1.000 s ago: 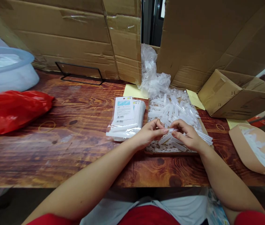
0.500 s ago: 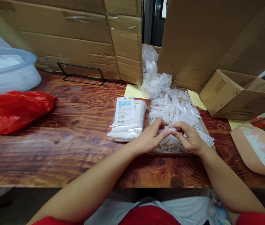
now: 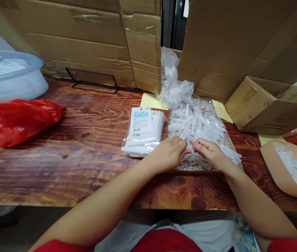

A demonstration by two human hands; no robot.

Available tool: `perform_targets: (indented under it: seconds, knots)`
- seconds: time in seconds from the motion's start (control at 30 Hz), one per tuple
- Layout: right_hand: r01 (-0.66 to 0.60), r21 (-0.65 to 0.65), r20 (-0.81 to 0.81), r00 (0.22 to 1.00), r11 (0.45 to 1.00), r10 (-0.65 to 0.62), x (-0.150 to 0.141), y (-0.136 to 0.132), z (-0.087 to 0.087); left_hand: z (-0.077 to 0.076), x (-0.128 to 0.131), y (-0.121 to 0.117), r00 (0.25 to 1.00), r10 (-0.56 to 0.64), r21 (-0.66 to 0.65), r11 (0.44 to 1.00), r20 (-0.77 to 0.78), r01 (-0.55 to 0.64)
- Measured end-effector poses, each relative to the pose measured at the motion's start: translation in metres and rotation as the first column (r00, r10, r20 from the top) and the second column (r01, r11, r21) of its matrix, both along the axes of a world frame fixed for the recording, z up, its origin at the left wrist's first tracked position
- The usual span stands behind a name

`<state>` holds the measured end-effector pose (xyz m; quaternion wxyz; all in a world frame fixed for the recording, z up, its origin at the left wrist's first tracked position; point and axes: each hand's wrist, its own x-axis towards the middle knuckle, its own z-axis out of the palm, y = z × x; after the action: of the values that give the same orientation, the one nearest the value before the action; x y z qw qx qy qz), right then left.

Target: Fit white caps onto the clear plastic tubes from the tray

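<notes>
My left hand (image 3: 170, 154) is closed, its fingers curled and its thumb pressed in. Close beside it my right hand (image 3: 209, 153) pinches with thumb and forefinger. A small clear plastic tube (image 3: 191, 148) sits between the fingertips of both hands, mostly covered by them. Both hands hover over a shallow cardboard tray (image 3: 232, 145), which is heaped with clear plastic tubes (image 3: 202, 122) and small white pieces. To the left of my left hand lies a stack of clear packets (image 3: 143, 127) with printed white cards inside.
A red plastic bag (image 3: 23, 120) and a pale blue tub (image 3: 12, 85) stand at the left. Behind are a black wire stand (image 3: 93, 81), crumpled clear plastic (image 3: 173, 84) and cardboard walls. An open carton (image 3: 258, 106) and a tan container (image 3: 274, 164) of white pieces are at right.
My left fingers have curled in further and the hand has rolled over, back upward. My right fingers have closed tighter. The view has shifted slightly.
</notes>
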<state>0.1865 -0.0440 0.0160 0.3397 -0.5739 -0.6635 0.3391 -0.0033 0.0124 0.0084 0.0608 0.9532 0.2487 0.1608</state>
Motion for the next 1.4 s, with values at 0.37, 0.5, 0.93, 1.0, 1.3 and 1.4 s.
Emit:
perform_targets:
  seconds: [0.37, 0.5, 0.93, 1.0, 1.3, 1.4]
  knots:
    - [0.004, -0.081, 0.072, 0.997, 0.997, 0.001, 0.006, -0.001, 0.0, -0.011, 0.006, 0.003, 0.999, -0.042, 0.09, 0.995, 0.016, 0.04]
    - [0.008, 0.026, 0.133, 0.991, 1.0, -0.011, 0.006, -0.004, 0.008, -0.012, 0.005, 0.001, 0.997, -0.03, 0.134, 0.991, 0.066, 0.02]
    - [0.143, 0.548, 0.269, 0.903, 0.824, -0.336, 0.025, 0.003, -0.001, -0.017, 0.01, -0.004, 0.933, 0.209, 0.002, 0.976, 0.292, -0.219]
    - [0.256, 0.757, 0.142, 0.833, 0.601, -0.535, 0.038, 0.006, 0.0, -0.019, 0.009, -0.002, 0.902, 0.286, -0.044, 0.957, 0.324, -0.287]
    - [0.251, 0.958, -0.089, 0.723, 0.14, -0.685, 0.065, -0.004, 0.023, -0.02, 0.008, -0.002, 0.948, 0.296, -0.087, 0.954, 0.118, -0.287]
    - [0.318, 0.745, 0.265, 0.667, 0.587, -0.697, 0.076, 0.001, 0.017, -0.02, 0.007, -0.001, 0.946, 0.316, -0.073, 0.948, 0.079, -0.31]
